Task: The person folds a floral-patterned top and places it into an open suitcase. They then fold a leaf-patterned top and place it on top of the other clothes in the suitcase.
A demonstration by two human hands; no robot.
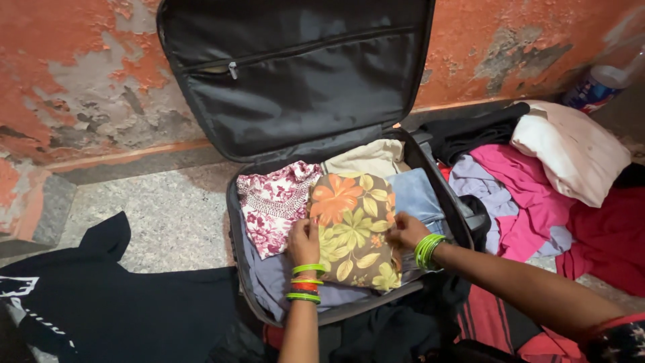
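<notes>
Brown cloth printed with orange and yellow flowers, a folded garment (353, 228), lies in the middle of the open black suitcase (235, 215). The left hand (304, 242) rests flat with loose fingers on its left edge; the right hand (406, 230) pinches its right edge. A pink flowered top (272, 205) lies just beside it, and a heap of clothes (531, 195) sits near the suitcase on the right.

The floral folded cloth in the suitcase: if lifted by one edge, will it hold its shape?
Probably not. The floral cloth looks like soft folded fabric, so it would likely droop and unfold. It seems light, and both hands at its sides suggest two-sided support suits it.
</notes>
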